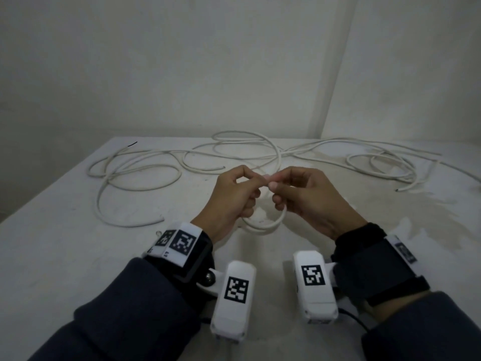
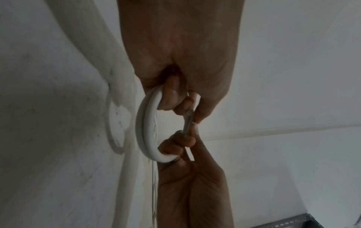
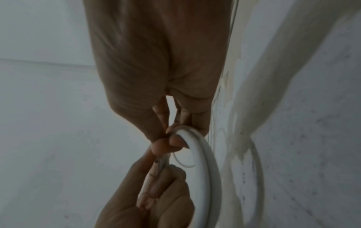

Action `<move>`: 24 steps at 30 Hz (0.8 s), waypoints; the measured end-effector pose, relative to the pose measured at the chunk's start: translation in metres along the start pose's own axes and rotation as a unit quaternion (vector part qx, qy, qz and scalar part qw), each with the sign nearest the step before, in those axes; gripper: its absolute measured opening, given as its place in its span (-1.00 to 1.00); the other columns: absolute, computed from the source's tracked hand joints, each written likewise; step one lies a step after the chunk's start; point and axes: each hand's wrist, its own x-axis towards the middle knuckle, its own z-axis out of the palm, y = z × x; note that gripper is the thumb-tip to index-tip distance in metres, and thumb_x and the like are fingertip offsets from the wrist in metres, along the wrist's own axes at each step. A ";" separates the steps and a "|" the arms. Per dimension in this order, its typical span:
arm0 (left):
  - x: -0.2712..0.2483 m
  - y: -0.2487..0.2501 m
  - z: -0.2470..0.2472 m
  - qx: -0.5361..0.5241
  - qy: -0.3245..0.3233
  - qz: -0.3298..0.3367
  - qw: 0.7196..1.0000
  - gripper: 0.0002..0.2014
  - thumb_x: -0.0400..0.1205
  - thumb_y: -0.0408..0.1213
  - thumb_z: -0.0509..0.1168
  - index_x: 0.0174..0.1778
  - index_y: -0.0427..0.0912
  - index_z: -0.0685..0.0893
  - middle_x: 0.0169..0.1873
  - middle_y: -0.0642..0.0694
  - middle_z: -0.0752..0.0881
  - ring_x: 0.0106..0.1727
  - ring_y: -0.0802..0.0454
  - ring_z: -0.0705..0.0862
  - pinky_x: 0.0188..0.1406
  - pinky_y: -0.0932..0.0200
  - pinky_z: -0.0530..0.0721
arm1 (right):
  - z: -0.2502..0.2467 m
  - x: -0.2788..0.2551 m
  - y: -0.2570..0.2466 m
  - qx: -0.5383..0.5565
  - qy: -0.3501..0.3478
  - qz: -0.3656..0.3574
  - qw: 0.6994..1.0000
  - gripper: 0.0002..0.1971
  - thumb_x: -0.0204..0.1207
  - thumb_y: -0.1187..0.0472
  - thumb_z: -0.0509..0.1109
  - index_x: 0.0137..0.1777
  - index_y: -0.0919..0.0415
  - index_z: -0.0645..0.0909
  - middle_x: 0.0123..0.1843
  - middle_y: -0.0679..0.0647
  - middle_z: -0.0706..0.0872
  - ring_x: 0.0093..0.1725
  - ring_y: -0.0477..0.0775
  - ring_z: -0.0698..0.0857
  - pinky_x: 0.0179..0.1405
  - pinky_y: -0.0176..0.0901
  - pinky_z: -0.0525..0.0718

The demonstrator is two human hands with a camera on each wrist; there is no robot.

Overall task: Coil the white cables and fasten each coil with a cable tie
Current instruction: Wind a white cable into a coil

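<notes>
The coil (image 1: 265, 225) of white cable hangs between both hands above the table's (image 1: 65, 256) near middle. The left hand (image 1: 231, 199) and right hand (image 1: 309, 201) curl around it, fingertips pinching a thin cable tie (image 2: 188, 121). Loose cables (image 1: 182, 157) lie along the far edge.

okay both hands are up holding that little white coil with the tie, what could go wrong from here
1. The coil hangs on curled fingers only, while the left hand and right hand pinch the thin cable tie; a slipped grip could let the two turns spring open.
2. The tie is thin and poorly lit, so its tip may miss the head.
3. Loose cables lie close behind on the table and could snag.
</notes>
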 end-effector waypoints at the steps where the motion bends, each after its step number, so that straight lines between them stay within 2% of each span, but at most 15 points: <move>1: 0.000 0.001 0.000 -0.005 0.001 0.005 1.000 -0.76 0.61 -0.36 0.37 -0.34 -0.19 0.48 -0.69 0.09 0.38 -0.68 0.19 0.21 -0.73 0.36 0.19 | -0.001 0.000 0.000 0.006 0.009 -0.006 1.000 -0.80 0.47 0.47 0.45 0.02 0.24 0.62 -0.34 0.17 0.65 -0.43 0.03 0.64 -0.35 -0.12 0.62; 3: -0.001 0.002 0.001 0.012 0.009 0.028 1.000 -0.79 0.61 -0.36 0.37 -0.32 -0.21 0.51 -0.69 0.08 0.38 -0.69 0.19 0.23 -0.72 0.36 0.21 | -0.001 -0.002 -0.002 -0.011 -0.005 -0.019 1.000 -0.63 0.45 0.49 0.47 0.17 0.14 0.58 -0.30 0.16 0.66 -0.40 0.06 0.67 -0.34 -0.14 0.64; 5: -0.003 0.002 0.003 0.071 0.017 0.067 0.995 -0.83 0.59 -0.33 0.39 -0.28 -0.24 0.56 -0.70 0.08 0.44 -0.70 0.21 0.31 -0.69 0.37 0.27 | 0.000 -0.003 -0.004 -0.091 -0.018 -0.026 0.995 -0.56 0.37 0.51 0.50 0.18 0.08 0.66 -0.22 0.15 0.66 -0.35 0.09 0.70 -0.31 -0.12 0.68; 6: -0.004 0.002 0.005 0.104 0.019 0.090 0.990 -0.84 0.58 -0.33 0.40 -0.27 -0.23 0.58 -0.71 0.10 0.49 -0.70 0.23 0.35 -0.67 0.38 0.30 | -0.001 -0.001 -0.003 -0.131 -0.003 -0.028 0.991 -0.55 0.32 0.49 0.54 0.15 0.06 0.70 -0.17 0.12 0.67 -0.27 0.13 0.72 -0.26 -0.06 0.72; 8: -0.004 0.002 0.007 0.152 0.025 0.137 0.978 -0.84 0.57 -0.32 0.41 -0.28 -0.20 0.58 -0.66 0.01 0.58 -0.70 0.24 0.36 -0.64 0.37 0.32 | -0.001 0.000 -0.003 -0.198 0.045 -0.054 0.978 -0.57 0.24 0.32 0.60 0.10 -0.06 0.75 -0.03 0.01 0.70 0.01 0.15 0.68 0.00 0.10 0.74; 9: -0.005 0.002 0.007 0.168 0.028 0.159 0.973 -0.83 0.56 -0.31 0.42 -0.29 -0.19 0.57 -0.62 -0.09 0.59 -0.68 0.21 0.34 -0.62 0.35 0.31 | -0.001 0.000 -0.003 -0.255 0.067 -0.072 0.962 -0.60 0.21 0.16 0.62 0.07 -0.16 0.75 0.05 -0.03 0.68 0.14 0.10 0.61 0.13 0.09 0.67; 11: -0.004 0.003 0.007 0.190 0.030 0.194 0.962 -0.81 0.54 -0.30 0.43 -0.32 -0.14 0.55 -0.56 -0.25 0.63 -0.63 0.18 0.35 -0.59 0.32 0.31 | -0.003 -0.001 -0.003 -0.386 0.107 -0.095 0.911 -0.69 0.17 -0.08 0.63 -0.08 -0.32 0.69 0.16 -0.05 0.46 0.26 -0.03 0.38 0.29 -0.06 0.40; 12: -0.004 0.003 0.006 0.195 0.030 0.206 0.958 -0.80 0.54 -0.29 0.44 -0.33 -0.11 0.55 -0.52 -0.30 0.68 -0.60 0.16 0.39 -0.57 0.31 0.33 | -0.003 -0.004 -0.006 -0.418 0.129 -0.106 0.893 -0.73 0.17 -0.09 0.64 -0.14 -0.32 0.67 0.18 -0.06 0.36 0.28 -0.10 0.29 0.30 -0.11 0.27; 13: -0.004 0.003 0.006 0.198 0.030 0.217 0.955 -0.80 0.52 -0.27 0.45 -0.34 -0.09 0.55 -0.47 -0.32 0.72 -0.57 0.12 0.46 -0.55 0.28 0.37 | -0.004 -0.005 -0.008 -0.426 0.137 -0.127 0.885 -0.76 0.18 -0.06 0.64 -0.20 -0.28 0.67 0.20 -0.09 0.35 0.31 -0.15 0.26 0.31 -0.15 0.18; 15: -0.004 0.002 0.006 0.192 0.035 0.235 0.952 -0.84 0.48 -0.22 0.43 -0.33 -0.08 0.57 -0.40 -0.30 0.77 -0.48 -0.04 0.63 -0.49 0.14 0.51 | -0.005 -0.004 -0.009 -0.405 0.102 -0.157 0.895 -0.83 0.24 0.03 0.64 -0.29 -0.19 0.68 0.18 -0.17 0.52 0.37 -0.22 0.38 0.41 -0.12 0.16; 16: -0.005 0.003 0.006 0.188 0.038 0.242 0.951 -0.85 0.47 -0.21 0.43 -0.32 -0.10 0.58 -0.39 -0.27 0.78 -0.42 -0.15 0.69 -0.46 0.05 0.58 | -0.006 -0.002 -0.008 -0.376 0.068 -0.151 0.912 -0.86 0.28 0.07 0.62 -0.32 -0.14 0.69 0.07 -0.18 0.64 0.32 -0.20 0.51 0.40 -0.06 0.27; 17: -0.006 0.003 0.005 0.184 0.042 0.247 0.950 -0.86 0.47 -0.23 0.42 -0.32 -0.11 0.59 -0.38 -0.24 0.78 -0.37 -0.20 0.73 -0.43 0.01 0.62 | -0.005 -0.002 -0.008 -0.335 0.031 -0.143 0.931 -0.88 0.32 0.12 0.60 -0.35 -0.05 0.71 -0.09 -0.15 0.73 0.15 -0.14 0.66 0.26 -0.01 0.44; 19: -0.005 0.004 0.005 0.165 0.051 0.255 0.951 -0.85 0.49 -0.31 0.43 -0.34 -0.12 0.59 -0.42 -0.19 0.76 -0.38 -0.14 0.73 -0.41 0.07 0.64 | -0.003 -0.003 -0.009 -0.245 -0.026 -0.133 0.960 -0.91 0.40 0.22 0.55 -0.31 0.17 0.76 -0.34 0.03 0.79 -0.21 0.06 0.76 -0.08 0.05 0.62; 21: -0.005 0.006 0.005 0.141 0.061 0.256 0.954 -0.80 0.52 -0.42 0.42 -0.36 -0.12 0.58 -0.44 -0.15 0.74 -0.43 0.05 0.70 -0.42 0.22 0.62 | 0.000 -0.008 -0.013 -0.170 -0.078 -0.110 0.976 -0.90 0.51 0.27 0.47 -0.23 0.24 0.74 -0.38 0.18 0.80 -0.29 0.14 0.79 -0.16 -0.01 0.66; 24: -0.005 0.007 0.007 0.093 0.082 0.245 0.962 -0.77 0.54 -0.50 0.36 -0.38 -0.18 0.55 -0.48 -0.17 0.67 -0.48 0.12 0.60 -0.44 0.32 0.55 | 0.002 -0.012 -0.017 -0.069 -0.133 -0.045 0.988 -0.83 0.54 0.19 0.40 -0.29 0.14 0.67 -0.46 0.15 0.73 -0.31 0.16 0.79 -0.12 -0.02 0.71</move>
